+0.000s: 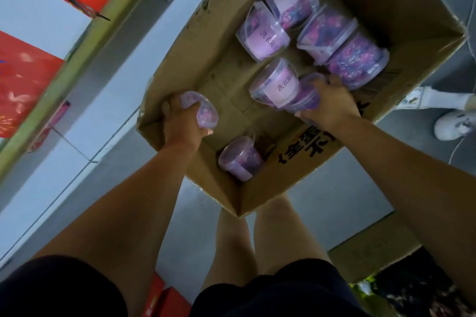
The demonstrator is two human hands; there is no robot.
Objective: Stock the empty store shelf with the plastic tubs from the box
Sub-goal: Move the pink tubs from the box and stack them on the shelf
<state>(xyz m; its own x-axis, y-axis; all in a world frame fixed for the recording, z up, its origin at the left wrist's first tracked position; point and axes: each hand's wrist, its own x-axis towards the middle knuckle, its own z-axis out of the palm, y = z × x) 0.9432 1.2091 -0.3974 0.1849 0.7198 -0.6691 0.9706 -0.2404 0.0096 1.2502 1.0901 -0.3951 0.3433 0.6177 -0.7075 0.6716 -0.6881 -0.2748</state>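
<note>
Purple tub [204,110] fills the curled left hand [180,125]; right hand [332,103] clasps second tub [307,95].

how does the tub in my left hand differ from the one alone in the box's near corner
The left hand grips the held tub at the box wall; the corner tub lies untouched. The corner tub shows a pale label, the held tub none. Both hold purple contents.
</note>
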